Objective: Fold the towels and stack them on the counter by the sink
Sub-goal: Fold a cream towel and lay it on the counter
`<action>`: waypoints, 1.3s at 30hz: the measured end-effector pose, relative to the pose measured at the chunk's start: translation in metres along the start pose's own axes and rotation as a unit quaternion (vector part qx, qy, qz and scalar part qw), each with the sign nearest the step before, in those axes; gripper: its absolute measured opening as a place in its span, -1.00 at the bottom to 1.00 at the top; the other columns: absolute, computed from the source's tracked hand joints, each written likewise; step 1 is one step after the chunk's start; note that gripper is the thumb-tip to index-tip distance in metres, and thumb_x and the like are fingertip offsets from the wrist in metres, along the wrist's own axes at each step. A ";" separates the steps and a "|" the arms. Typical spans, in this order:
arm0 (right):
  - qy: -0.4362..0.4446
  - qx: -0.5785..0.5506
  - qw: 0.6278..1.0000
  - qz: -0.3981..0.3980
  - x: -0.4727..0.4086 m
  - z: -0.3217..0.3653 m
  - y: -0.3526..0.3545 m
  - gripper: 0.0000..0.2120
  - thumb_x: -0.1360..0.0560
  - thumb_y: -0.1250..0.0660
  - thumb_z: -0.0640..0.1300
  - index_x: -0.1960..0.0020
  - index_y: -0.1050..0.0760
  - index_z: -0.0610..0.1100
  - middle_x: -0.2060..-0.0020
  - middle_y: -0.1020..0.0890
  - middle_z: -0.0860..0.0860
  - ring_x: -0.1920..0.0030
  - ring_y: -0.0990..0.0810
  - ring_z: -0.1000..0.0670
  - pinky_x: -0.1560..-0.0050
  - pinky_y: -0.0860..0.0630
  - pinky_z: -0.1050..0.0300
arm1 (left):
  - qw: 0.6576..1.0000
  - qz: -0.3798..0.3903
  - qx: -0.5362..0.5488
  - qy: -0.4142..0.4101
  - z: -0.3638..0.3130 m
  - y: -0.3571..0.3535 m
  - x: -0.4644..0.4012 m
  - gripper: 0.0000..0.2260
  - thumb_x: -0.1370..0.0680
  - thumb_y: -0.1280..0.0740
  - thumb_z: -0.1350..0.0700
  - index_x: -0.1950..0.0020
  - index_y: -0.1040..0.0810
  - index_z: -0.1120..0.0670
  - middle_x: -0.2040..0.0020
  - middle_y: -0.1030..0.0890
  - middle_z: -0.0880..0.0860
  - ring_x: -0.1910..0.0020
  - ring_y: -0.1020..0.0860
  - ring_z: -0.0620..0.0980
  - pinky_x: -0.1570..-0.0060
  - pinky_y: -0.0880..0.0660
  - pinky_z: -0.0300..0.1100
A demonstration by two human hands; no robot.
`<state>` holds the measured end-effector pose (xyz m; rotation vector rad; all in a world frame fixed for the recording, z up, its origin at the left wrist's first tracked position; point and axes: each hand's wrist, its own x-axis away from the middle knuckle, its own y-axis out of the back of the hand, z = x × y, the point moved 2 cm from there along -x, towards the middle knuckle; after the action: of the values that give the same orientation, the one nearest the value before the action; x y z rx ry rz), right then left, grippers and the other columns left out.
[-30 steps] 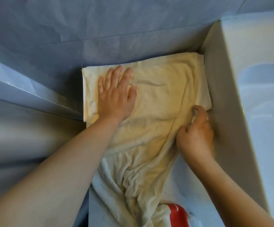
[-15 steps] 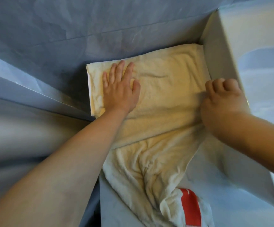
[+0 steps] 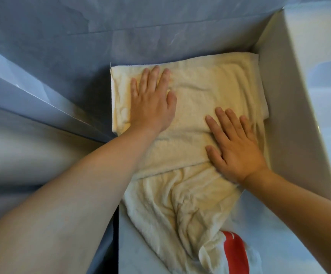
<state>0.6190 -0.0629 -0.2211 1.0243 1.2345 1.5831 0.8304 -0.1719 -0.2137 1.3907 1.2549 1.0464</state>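
Observation:
A cream towel (image 3: 204, 89) lies folded on the white counter (image 3: 140, 254), tight against a white wall on its right. My left hand (image 3: 150, 101) presses flat on the towel's left part with straight fingers. My right hand (image 3: 234, 143) lies flat on the towel's near right part, fingers spread. Below the fold, a crumpled stretch of cream towel (image 3: 182, 206) trails toward me. A white cloth with a red stripe (image 3: 234, 252) lies at its near end.
A white box-like wall (image 3: 287, 123) rises along the right of the counter, with a pale rim beyond it. Blue-grey wall panels (image 3: 121, 30) close off the back and left. A slanted blue edge (image 3: 41, 99) runs at the left.
My right hand left the towel's right edge, lifted with curled fingers, and now lies flat on the towel. The left hand stayed pressing in place.

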 end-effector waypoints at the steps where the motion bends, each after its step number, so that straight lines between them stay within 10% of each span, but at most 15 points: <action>1: 0.005 0.001 1.000 -0.005 0.000 0.003 -0.001 -0.35 -0.56 0.01 0.19 -0.59 -0.01 0.01 -0.58 -0.01 -0.04 -0.57 0.05 -0.08 -0.53 0.09 -0.15 | 1.000 -0.010 0.002 -0.007 -0.001 0.006 0.007 -0.45 -0.62 0.08 -0.08 -0.61 -0.10 0.01 -0.61 -0.10 0.04 -0.59 -0.01 0.07 -0.55 0.11 0.14; 7: -0.003 -0.003 1.000 -0.026 0.000 -0.005 -0.002 -0.36 -0.55 0.00 0.16 -0.59 -0.04 0.00 -0.58 -0.06 -0.06 -0.57 0.00 -0.11 -0.52 0.07 -0.17 | 0.988 -0.065 0.134 -0.033 -0.045 0.023 0.166 -0.57 -0.54 -0.17 0.09 -0.41 -0.44 0.12 -0.41 -0.42 0.11 -0.42 -0.35 0.14 -0.45 -0.14 0.24; 12: 0.004 -0.009 0.999 -0.032 -0.002 -0.004 0.000 -0.36 -0.55 -0.01 0.14 -0.59 -0.04 0.01 -0.57 -0.06 -0.06 -0.56 -0.01 -0.12 -0.52 0.07 -0.18 | 0.995 0.059 0.069 -0.041 -0.044 -0.007 0.249 -0.52 -0.61 -0.08 -0.05 -0.53 -0.32 0.02 -0.53 -0.29 0.08 -0.54 -0.20 0.12 -0.47 -0.13 0.25; 22: -0.112 -0.184 0.953 -0.212 0.060 0.033 0.022 -0.57 -0.50 -0.17 -0.03 -0.31 -0.43 -0.19 -0.30 -0.45 -0.16 -0.31 -0.36 -0.16 -0.40 -0.23 -0.16 | 0.999 0.014 0.029 -0.017 -0.043 -0.017 0.254 -0.45 -0.59 -0.04 -0.11 -0.57 -0.24 0.01 -0.56 -0.26 0.06 -0.56 -0.17 0.08 -0.52 -0.07 0.17; 28: -0.080 -0.184 0.978 0.063 0.191 0.060 0.028 -0.31 -0.39 -0.21 0.45 -0.31 -0.31 -0.01 -0.16 -0.46 0.06 -0.15 -0.44 0.01 -0.17 -0.42 0.06 | 0.999 0.023 0.042 -0.004 -0.046 -0.018 0.257 -0.44 -0.60 0.01 -0.13 -0.57 -0.23 0.07 -0.55 -0.28 0.07 -0.56 -0.17 0.07 -0.52 -0.07 0.15; 33: 0.000 -0.078 0.991 0.113 0.210 0.048 0.022 -0.41 -0.48 -0.18 0.33 -0.41 -0.33 0.05 -0.34 -0.38 0.04 -0.30 -0.35 -0.03 -0.28 -0.34 0.07 | 0.988 -0.077 0.127 0.050 -0.055 -0.007 0.270 -0.49 -0.55 -0.19 -0.03 -0.47 -0.36 0.13 -0.41 -0.41 0.17 -0.37 -0.33 0.17 -0.42 -0.22 0.09; 35: 0.014 -0.039 0.987 0.154 0.215 0.050 0.023 -0.25 -0.41 -0.22 0.42 -0.48 -0.22 0.07 -0.41 -0.26 0.05 -0.38 -0.26 -0.05 -0.36 -0.29 0.03 | 0.930 -0.168 0.217 0.243 -0.055 0.006 0.301 -0.48 -0.47 -0.30 0.08 -0.43 -0.36 0.12 -0.36 -0.38 0.17 -0.27 -0.33 0.15 -0.30 -0.24 -0.02; 39: -0.050 -0.128 0.983 0.122 0.222 0.053 0.021 -0.61 -0.55 -0.25 0.13 -0.30 -0.48 -0.01 -0.23 -0.47 0.01 -0.23 -0.43 -0.07 -0.21 -0.44 0.03 | 0.673 -0.114 0.545 0.487 -0.063 0.007 0.352 -0.71 -0.51 -0.24 0.20 -0.22 -0.37 0.07 -0.04 -0.51 0.02 0.05 -0.50 -0.03 0.07 -0.41 -0.21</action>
<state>0.6006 0.1600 -0.1698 1.1034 0.8355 1.8007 0.8067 0.1847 -0.1962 1.3496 3.1477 0.8303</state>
